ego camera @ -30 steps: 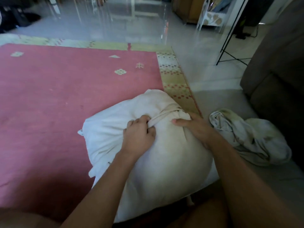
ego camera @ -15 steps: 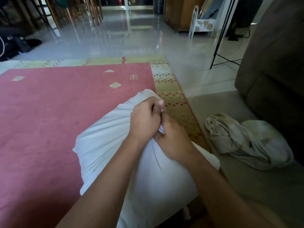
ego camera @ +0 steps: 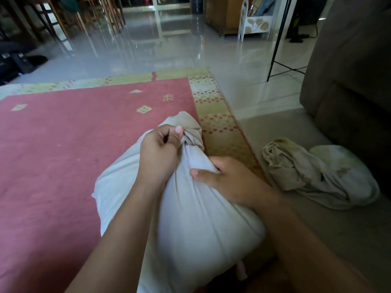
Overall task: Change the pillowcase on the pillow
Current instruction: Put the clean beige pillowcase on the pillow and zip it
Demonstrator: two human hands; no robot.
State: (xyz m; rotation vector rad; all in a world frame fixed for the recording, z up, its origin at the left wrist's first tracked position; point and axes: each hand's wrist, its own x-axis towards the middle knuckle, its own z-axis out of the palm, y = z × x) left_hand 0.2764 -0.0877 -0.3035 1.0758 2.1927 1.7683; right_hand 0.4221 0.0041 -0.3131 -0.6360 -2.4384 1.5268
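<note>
Plump white fabric pillow (ego camera: pixel 196 233): long axis from bottom to frame centre. Bunched top end clamped by left hand (ego camera: pixel 159 154); right hand (ego camera: pixel 230 180) grips cloth just below.

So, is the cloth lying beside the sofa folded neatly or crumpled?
Crumpled. The cloth lies in a loose, wrinkled heap, with no flat layers or straight edges.

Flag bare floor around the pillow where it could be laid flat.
Biggest free patch: the pink rug left of the pillow, out to its patterned border. Bare tiles lie beyond the rug's far edge, short of the black stand. Crowded on the right: a crumpled cloth lies by the sofa, leaving a narrow strip beside the pillow.
</note>
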